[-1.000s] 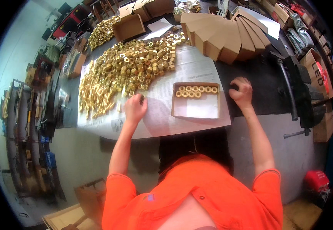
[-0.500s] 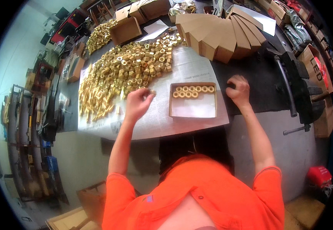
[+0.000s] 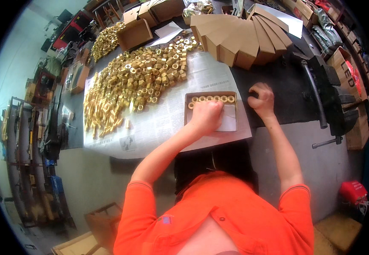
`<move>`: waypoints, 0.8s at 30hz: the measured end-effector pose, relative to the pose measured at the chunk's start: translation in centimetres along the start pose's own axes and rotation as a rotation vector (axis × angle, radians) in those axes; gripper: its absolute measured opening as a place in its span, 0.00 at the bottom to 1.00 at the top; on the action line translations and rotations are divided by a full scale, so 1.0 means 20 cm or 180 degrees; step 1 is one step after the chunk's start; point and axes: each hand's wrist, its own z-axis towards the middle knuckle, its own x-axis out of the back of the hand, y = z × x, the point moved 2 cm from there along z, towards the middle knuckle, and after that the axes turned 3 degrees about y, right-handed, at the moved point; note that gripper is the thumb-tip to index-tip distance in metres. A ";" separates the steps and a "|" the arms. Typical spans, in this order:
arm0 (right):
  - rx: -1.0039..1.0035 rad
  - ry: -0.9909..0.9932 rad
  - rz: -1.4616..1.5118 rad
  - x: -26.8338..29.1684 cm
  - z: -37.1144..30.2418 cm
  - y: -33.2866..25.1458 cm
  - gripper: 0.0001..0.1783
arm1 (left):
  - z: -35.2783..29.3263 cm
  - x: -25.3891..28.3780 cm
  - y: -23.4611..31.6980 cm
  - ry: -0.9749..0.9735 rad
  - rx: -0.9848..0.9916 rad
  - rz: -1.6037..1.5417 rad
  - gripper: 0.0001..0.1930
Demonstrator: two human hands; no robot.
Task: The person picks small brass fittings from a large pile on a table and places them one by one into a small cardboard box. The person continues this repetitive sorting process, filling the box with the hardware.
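Holding brass nuts: shallow box.

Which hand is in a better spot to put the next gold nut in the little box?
Probably the left hand: it is over the box, nearer the nut pile. The right hand rests fisted outside it.

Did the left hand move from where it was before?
Yes. The left hand went from the newspaper beside the pile of brass nuts rightward, into the small cardboard box.
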 end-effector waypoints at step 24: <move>0.0034 0.0004 0.0022 -0.01 0.00 0.00 0.08 | -0.36 0.36 -0.70 0.0731 0.1697 0.0620 0.16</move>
